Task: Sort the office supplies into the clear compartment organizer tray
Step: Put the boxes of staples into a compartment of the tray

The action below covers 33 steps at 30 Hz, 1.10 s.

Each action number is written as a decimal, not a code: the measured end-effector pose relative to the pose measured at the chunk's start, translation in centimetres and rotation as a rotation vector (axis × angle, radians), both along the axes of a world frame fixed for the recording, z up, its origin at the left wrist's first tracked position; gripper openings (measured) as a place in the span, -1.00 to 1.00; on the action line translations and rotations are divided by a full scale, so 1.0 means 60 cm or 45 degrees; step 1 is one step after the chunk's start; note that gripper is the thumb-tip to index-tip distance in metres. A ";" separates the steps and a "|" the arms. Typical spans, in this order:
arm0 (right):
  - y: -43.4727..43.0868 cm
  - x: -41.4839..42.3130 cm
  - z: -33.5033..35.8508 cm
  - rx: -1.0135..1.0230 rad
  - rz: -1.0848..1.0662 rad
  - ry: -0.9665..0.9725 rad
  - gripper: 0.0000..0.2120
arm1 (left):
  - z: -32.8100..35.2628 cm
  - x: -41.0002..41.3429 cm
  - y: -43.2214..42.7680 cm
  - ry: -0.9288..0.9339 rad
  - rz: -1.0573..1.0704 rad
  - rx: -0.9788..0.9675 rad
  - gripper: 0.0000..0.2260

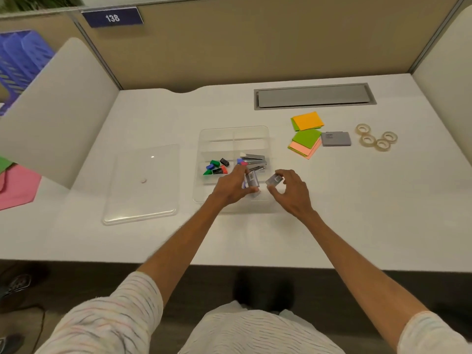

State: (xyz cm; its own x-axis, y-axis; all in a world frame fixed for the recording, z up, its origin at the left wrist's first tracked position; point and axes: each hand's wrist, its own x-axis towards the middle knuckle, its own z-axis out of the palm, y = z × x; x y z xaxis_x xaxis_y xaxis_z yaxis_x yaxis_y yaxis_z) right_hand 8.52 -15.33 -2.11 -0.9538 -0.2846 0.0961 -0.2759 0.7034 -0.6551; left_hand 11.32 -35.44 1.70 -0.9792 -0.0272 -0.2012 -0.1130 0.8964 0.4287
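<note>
head view: binder clips [215, 167] lie in the organizer tray [233, 129]; left hand [231, 186] and right hand [291, 192] fingers each pinch one of the small clear boxes [274, 180] over its near end; sticky notes [306, 135] and tape rolls [376, 140] are unsorted on the desk [332, 213]

Orange, green, pink sticky notes [306, 135]; clear tray [233, 135]; white desk [357, 200].

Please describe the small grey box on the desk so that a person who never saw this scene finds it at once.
Find the long metal flap set into the back of the white desk. In front of it lie coloured sticky notes and, further right, four tape rolls. The grey box lies between them: the only flat, dull grey rectangle there.
</note>
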 end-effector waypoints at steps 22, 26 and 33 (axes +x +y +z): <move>-0.087 -0.015 0.011 0.305 0.171 -0.050 -0.51 | -0.040 -0.002 -0.056 0.045 -0.144 -0.286 -0.43; -0.104 -0.017 0.016 0.345 0.194 -0.114 -0.47 | -0.040 -0.003 -0.065 0.037 -0.143 -0.251 -0.32; -0.109 -0.014 0.018 0.354 0.164 -0.106 -0.47 | -0.035 -0.009 -0.082 0.102 -0.155 -0.184 -0.44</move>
